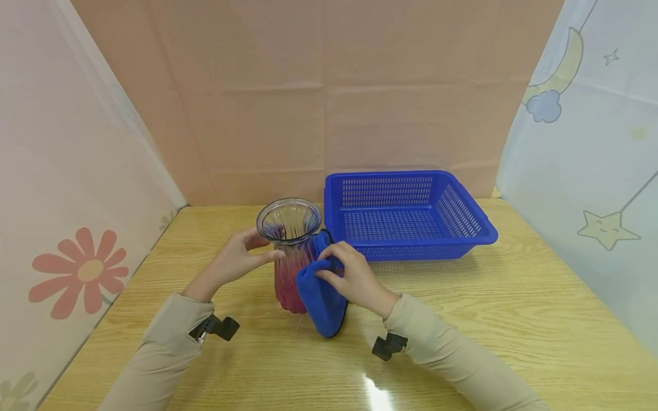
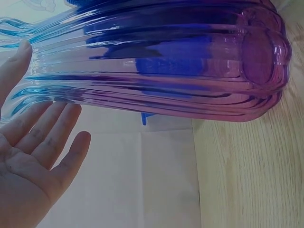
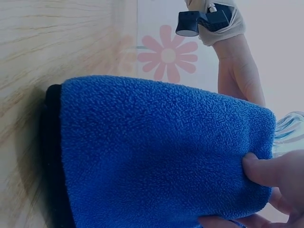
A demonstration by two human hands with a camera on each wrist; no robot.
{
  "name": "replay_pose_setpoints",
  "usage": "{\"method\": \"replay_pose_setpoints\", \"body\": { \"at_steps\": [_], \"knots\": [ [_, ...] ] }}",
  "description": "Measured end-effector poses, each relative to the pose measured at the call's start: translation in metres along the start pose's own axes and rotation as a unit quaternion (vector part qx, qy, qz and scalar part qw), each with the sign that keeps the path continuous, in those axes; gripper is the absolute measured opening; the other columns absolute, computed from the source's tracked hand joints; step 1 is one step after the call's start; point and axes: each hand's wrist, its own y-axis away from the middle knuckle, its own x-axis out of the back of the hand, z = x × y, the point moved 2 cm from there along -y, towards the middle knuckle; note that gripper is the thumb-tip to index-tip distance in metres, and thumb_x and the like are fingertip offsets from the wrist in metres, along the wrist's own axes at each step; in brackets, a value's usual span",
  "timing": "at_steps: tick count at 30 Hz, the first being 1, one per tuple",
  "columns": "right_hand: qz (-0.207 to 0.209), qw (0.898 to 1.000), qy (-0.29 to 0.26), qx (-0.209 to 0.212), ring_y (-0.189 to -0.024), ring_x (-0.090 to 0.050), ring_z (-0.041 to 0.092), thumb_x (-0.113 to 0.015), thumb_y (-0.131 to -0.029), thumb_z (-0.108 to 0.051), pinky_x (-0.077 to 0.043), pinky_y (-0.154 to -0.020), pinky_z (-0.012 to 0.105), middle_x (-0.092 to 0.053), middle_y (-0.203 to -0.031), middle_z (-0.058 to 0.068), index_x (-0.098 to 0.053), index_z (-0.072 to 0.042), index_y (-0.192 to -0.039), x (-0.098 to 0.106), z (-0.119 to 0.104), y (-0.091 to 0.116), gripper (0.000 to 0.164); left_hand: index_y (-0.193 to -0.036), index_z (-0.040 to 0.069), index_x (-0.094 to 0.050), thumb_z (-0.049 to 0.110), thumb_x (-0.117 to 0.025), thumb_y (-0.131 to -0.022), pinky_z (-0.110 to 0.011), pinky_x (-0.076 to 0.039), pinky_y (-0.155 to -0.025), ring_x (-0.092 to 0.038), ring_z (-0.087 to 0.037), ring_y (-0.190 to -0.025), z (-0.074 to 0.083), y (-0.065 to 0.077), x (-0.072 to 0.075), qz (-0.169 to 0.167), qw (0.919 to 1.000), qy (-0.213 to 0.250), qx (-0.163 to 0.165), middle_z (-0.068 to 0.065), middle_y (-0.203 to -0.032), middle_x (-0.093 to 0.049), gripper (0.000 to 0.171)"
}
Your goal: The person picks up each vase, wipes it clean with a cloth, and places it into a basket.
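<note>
A ribbed glass vase point(image 1: 291, 274), clear at its flared rim and pink toward the base, stands upright on the wooden table. My left hand point(image 1: 235, 260) holds it at the neck, thumb on the near side and fingers on the far side; in the left wrist view the fingers point(image 2: 53, 124) are fairly straight. A blue cloth point(image 1: 322, 299) with a dark edge hangs folded from my right hand point(image 1: 354, 277), which pinches its top. In the right wrist view the cloth point(image 3: 161, 152) covers most of the vase, and the thumb presses on its face.
Behind the right hand a blue plastic basket point(image 1: 411, 251) with slotted walls sits on the table point(image 1: 493, 331), close to the vase. A plain backdrop point(image 1: 247, 114) rises at the table's back edge, with printed sheets point(image 1: 591, 171) on both sides.
</note>
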Motion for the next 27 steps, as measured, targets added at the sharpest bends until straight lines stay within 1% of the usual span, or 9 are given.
{"method": "replay_pose_setpoints", "body": {
  "at_steps": [6,11,14,21,27],
  "knots": [
    [0.014,1.0,-0.008,-0.003,-0.084,-0.054,0.014,-0.072,-0.081,-0.009,-0.05,-0.062,0.028,-0.061,-0.093,0.005,-0.061,-0.01,-0.093,-0.001,0.0,-0.001,0.016,-0.128,0.006,-0.054,0.025,-0.07,-0.084,-0.05,-0.047,-0.099,-0.056,-0.037,-0.118,0.0,0.0,0.0,0.001,1.0,0.002,-0.003,-0.017,-0.123,-0.062,0.051],
    [0.019,0.999,-0.03,-0.013,-0.092,-0.058,0.017,-0.07,-0.082,-0.009,-0.056,-0.069,0.023,-0.06,-0.095,0.006,-0.061,-0.01,-0.093,-0.001,-0.002,-0.003,0.014,-0.129,0.007,-0.054,0.026,-0.07,-0.084,-0.05,-0.047,-0.099,-0.056,-0.037,-0.118,0.001,-0.001,0.0,0.0,1.0,0.006,0.0,-0.016,-0.124,-0.062,0.051],
    [0.025,0.999,-0.035,-0.014,-0.094,-0.059,0.018,-0.07,-0.082,-0.009,-0.056,-0.072,0.02,-0.06,-0.096,0.006,-0.061,-0.01,-0.093,0.0,-0.003,-0.005,0.015,-0.129,0.006,-0.054,0.025,-0.07,-0.084,-0.05,-0.047,-0.098,-0.056,-0.037,-0.118,0.001,-0.001,0.0,-0.001,1.0,0.007,0.0,-0.017,-0.123,-0.062,0.051],
    [0.044,0.998,-0.044,-0.01,-0.093,-0.06,0.018,-0.07,-0.082,-0.008,-0.056,-0.069,0.024,-0.061,-0.099,0.007,-0.061,-0.009,-0.095,0.004,-0.01,-0.009,0.016,-0.129,0.005,-0.054,0.025,-0.069,-0.084,-0.05,-0.047,-0.098,-0.056,-0.037,-0.118,0.001,0.0,0.0,-0.002,1.0,0.005,0.003,-0.017,-0.123,-0.062,0.051],
    [0.057,0.997,-0.059,-0.013,-0.094,-0.061,0.019,-0.07,-0.083,-0.009,-0.055,-0.07,0.02,-0.062,-0.1,0.008,-0.062,-0.008,-0.096,0.006,-0.014,-0.013,0.015,-0.129,0.006,-0.053,0.026,-0.069,-0.085,-0.05,-0.048,-0.098,-0.056,-0.037,-0.118,-0.001,0.0,0.0,-0.004,1.0,0.004,0.002,-0.017,-0.122,-0.062,0.051]
  ]
}}
